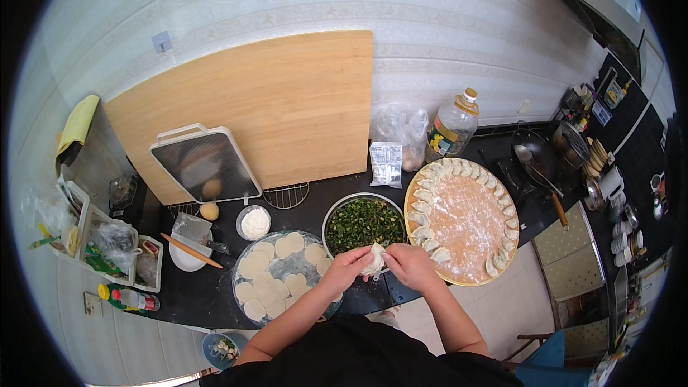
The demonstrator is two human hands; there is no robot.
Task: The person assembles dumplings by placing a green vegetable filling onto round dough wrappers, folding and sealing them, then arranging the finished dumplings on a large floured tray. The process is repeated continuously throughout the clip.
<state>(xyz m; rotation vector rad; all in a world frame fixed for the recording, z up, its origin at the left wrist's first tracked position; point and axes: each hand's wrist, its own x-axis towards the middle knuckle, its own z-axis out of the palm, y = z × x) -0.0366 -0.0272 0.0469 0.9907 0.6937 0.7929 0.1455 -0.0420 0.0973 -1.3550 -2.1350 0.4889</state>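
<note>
Both my hands pinch one folded dumpling (pixel 374 259) above the near rim of a metal bowl of chopped green filling (pixel 365 221). My left hand (pixel 346 267) grips it from the left, my right hand (pixel 408 264) from the right. Left of the bowl, round dough wrappers (pixel 262 284) lie partly overlapping on a floured round tray (pixel 289 267). To the right, a round board with a golden rim (pixel 465 226) carries a curved row of shaped dumplings (pixel 423 207) along its edge, with flour over its middle.
A wooden rolling pin (pixel 192 250) rests across a white plate (pixel 186 259), near a bowl of flour (pixel 254 223). Behind stand a large wooden board (pixel 258 113) and an oil bottle (pixel 451 126). A wok (pixel 537 153) sits at right, storage baskets (pixel 110 247) at left.
</note>
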